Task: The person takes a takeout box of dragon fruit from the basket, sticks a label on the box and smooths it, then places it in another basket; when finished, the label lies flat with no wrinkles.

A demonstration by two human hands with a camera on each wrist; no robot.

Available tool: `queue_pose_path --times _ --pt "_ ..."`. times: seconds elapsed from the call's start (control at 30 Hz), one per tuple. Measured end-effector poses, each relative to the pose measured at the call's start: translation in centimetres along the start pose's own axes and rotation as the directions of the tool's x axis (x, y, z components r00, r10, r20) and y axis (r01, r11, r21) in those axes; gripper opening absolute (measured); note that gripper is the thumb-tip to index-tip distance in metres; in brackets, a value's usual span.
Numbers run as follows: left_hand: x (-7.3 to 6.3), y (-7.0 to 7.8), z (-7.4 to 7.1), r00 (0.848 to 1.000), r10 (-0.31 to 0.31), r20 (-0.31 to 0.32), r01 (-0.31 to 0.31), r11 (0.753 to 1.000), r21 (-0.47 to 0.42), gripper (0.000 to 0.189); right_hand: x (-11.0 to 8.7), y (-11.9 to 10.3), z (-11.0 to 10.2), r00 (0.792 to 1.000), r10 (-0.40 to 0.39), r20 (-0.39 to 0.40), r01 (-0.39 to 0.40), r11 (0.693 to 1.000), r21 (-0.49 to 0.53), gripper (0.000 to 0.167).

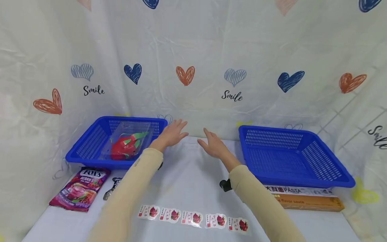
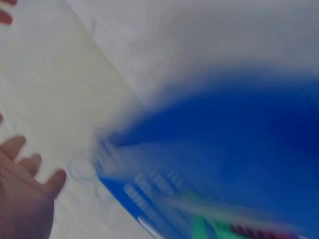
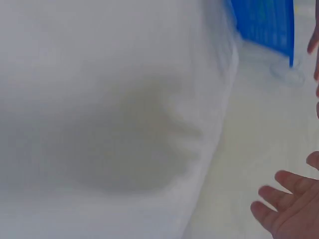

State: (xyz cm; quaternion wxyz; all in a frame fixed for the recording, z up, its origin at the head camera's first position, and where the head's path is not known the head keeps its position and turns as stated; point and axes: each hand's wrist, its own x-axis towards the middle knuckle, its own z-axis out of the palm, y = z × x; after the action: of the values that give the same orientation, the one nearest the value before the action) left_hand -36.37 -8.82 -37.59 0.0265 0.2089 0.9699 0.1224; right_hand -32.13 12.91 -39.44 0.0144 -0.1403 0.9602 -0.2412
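Left hand [image 1: 171,133] and right hand [image 1: 213,146] hover, each grip empty, fingers spread; a blue basket [image 1: 89,143] beside the left hand holds 1 clear box [image 1: 133,127] with what seems, through plastic, a dragon fruit [image 1: 123,148].

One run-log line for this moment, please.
Left hand: holding nothing, near left basket | right hand: holding nothing | left basket: red dragon fruit in clear container | stickers: on table

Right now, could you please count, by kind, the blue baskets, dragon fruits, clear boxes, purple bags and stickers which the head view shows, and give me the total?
Baskets: 2
Dragon fruit: 1
Clear box: 1
Purple bag: 1
Stickers: 5
Total: 10
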Motion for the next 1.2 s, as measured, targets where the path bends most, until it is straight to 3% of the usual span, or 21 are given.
queue_pose_path --times 0.1,0.2,0.4,0.53,0.7,0.93,1.2 --pt "-1.5 -2.6 -1.5 0.997 0.065 -0.037 -0.068 0.991 -0.111 0.06 -0.3 -1.9 1.2 0.996 -0.09 -0.015 0.091 0.991 0.094 0.068" --pt "-2.8 -5.3 -2.7 0.994 0.064 -0.086 -0.08 0.978 -0.195 0.057 -0.7 -4.1 2.3 0.986 -0.168 -0.02 0.169 0.972 0.161 0.064" --pt "-5.9 -10.2 -5.1 0.993 -0.079 -0.091 0.046 0.946 -0.32 0.055 -0.9 -8.1 4.4 0.969 -0.247 -0.006 0.24 0.937 0.253 0.06" --pt "-8.7 -13.5 -6.3 0.979 -0.187 -0.074 0.15 0.924 -0.352 0.055 -0.7 -9.8 5.6 0.965 -0.264 0.01 0.248 0.919 0.307 0.06" --pt "-12.1 -17.0 -6.8 0.957 -0.281 -0.072 0.238 0.902 -0.359 0.057 -0.7 -10.8 6.9 0.965 -0.26 0.019 0.238 0.909 0.341 0.06" --pt "-14.7 -19.4 -6.6 0.946 -0.324 -0.022 0.295 0.886 -0.357 0.062 -0.9 -11.2 7.7 0.973 -0.228 0.043 0.203 0.924 0.323 0.061" --pt "-15.9 -20.1 -6.1 0.944 -0.326 0.051 0.32 0.864 -0.388 0.061 -0.8 -11.4 8.1 0.974 -0.22 0.049 0.194 0.928 0.319 0.059"
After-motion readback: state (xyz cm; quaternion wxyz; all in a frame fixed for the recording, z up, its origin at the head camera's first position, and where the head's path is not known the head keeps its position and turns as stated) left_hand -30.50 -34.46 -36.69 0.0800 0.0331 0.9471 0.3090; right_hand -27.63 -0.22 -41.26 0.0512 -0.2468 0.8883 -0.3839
